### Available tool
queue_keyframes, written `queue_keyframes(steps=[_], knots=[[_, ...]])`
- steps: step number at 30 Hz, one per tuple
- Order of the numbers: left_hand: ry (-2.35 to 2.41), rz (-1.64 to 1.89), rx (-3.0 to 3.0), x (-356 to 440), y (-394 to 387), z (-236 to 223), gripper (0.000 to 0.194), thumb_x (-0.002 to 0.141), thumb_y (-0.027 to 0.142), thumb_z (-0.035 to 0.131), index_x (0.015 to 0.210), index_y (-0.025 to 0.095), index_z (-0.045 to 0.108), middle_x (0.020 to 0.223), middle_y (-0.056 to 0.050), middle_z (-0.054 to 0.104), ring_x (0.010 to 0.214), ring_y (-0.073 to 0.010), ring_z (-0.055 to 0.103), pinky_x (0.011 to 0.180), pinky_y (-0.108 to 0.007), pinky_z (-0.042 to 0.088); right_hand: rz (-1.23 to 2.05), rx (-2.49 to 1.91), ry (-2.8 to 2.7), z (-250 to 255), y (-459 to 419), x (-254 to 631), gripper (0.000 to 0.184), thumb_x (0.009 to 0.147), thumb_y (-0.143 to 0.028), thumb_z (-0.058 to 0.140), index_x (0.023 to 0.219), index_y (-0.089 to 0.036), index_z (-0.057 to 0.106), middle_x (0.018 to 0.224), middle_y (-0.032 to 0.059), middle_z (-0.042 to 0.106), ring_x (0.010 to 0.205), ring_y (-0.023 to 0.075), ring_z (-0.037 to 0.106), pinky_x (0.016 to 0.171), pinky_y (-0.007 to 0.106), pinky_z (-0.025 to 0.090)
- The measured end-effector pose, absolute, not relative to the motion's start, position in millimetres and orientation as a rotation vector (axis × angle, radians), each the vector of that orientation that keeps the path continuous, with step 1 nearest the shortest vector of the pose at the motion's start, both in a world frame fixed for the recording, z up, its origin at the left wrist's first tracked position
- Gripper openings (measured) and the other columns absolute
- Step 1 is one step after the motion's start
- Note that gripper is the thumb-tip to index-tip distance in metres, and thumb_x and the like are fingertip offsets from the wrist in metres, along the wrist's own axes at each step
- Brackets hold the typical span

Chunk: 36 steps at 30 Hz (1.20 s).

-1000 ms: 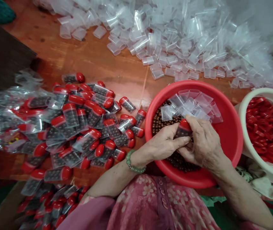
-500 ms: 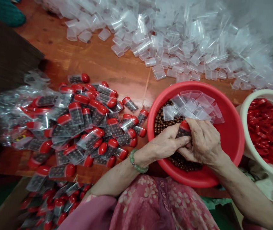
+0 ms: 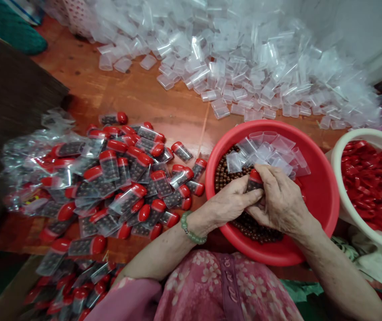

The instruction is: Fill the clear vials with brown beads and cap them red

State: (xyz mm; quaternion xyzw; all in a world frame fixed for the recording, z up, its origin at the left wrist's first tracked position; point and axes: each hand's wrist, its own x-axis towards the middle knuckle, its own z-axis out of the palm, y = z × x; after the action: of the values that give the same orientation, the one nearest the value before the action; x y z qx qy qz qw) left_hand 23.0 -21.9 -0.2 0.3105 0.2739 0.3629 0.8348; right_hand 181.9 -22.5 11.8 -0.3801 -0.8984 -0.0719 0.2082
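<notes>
Over the red basin (image 3: 323, 214), both hands meet on one small clear plastic case with a red cap (image 3: 254, 178), dark beads inside it. My left hand (image 3: 229, 200) is closed round the case's body, its thumb lying across the front. Closed at the cap end is my right hand (image 3: 280, 198), whose fingers partly cover the case. Beneath the hands, brown round beads (image 3: 226, 174) fill the basin's left side. Empty clear cases (image 3: 267, 149) lie on the beads toward the far rim. A bit of red shows beside my right hand, mostly hidden.
Filled, red-capped cases (image 3: 127, 178) lie heaped on the wooden surface (image 3: 124, 91) to the left, beside a crumpled clear bag (image 3: 23, 156). Many empty clear cases (image 3: 217, 62) spread across the back. A white bucket (image 3: 336, 165) of red caps (image 3: 371, 187) stands at the right.
The view has shifted slightly. Both hands stay closed on the capped case over the basin, and red pieces now show beside the right hand.
</notes>
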Motion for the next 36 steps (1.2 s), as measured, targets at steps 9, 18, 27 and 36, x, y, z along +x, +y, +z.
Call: queue_keyframes(steps=[9,18,27,36], knots=[[0.625,0.778,0.804,23,-19,-4,0.04,0.078,0.049,0.078,0.089,0.013,0.067,0.086,-0.002,0.065,0.085,-0.0158,0.055,0.085,-0.029,0.043,-0.26,-0.96,-2.534,8,-15,182,0.073,0.091,-0.047,0.053,0.146,-0.002,0.037,0.099,0.0199,0.066,0.087,0.0318,0.063,0.072,0.043,0.057],[0.519,0.77,0.458,17,-18,0,0.044,0.078,0.054,0.079,0.084,0.013,0.063,0.076,-0.002,0.064,0.07,-0.0122,0.059,0.071,-0.025,0.047,0.425,-1.035,-2.379,21,-14,182,0.098,0.081,-0.069,0.067,0.155,-0.016,0.029,0.132,0.0204,0.059,0.121,0.0361,0.061,0.096,0.052,0.057],[0.458,0.728,0.321,16,-15,0,0.059,0.084,0.073,0.061,0.094,0.016,0.069,0.069,-0.003,0.067,0.059,-0.0125,0.062,0.056,-0.022,0.048,0.678,-0.978,-2.248,19,-12,188,0.102,0.077,-0.062,0.077,0.158,-0.021,0.028,0.144,0.0186,0.056,0.124,0.0328,0.063,0.099,0.047,0.058],[0.448,0.628,0.197,16,-11,0,0.055,0.089,0.066,0.059,0.076,0.013,0.066,0.057,-0.002,0.057,0.054,-0.0127,0.057,0.053,-0.022,0.043,0.5,-0.917,-2.24,16,-9,174,0.086,0.081,-0.046,0.078,0.15,-0.016,0.037,0.137,0.0198,0.059,0.128,0.0312,0.06,0.103,0.047,0.055]])
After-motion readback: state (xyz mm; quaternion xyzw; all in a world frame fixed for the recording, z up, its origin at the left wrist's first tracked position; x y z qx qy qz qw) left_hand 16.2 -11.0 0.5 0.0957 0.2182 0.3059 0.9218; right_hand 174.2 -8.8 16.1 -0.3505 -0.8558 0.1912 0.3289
